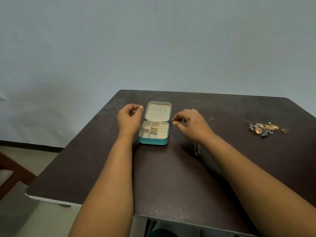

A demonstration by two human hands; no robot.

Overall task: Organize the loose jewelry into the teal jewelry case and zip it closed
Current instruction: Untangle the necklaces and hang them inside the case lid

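The teal jewelry case (152, 141) lies open on the dark table, its cream lid (158, 111) folded back. A small gold piece (155, 128) sits in a middle compartment of the tray. My left hand (130, 118) hovers just left of the lid with its fingers curled in and nothing visible in them. My right hand (189, 124) hovers just right of the case, fingers loosely bent, with nothing visible in it. A pile of loose jewelry (264, 128) lies far right, with rings (285, 130) beside it.
A thin chain (197, 149) lies on the dark table (171, 177), partly under my right wrist, and a small gold pendant (212, 118) lies behind that hand. The table's left edge drops to the floor and a wooden chair (10, 175).
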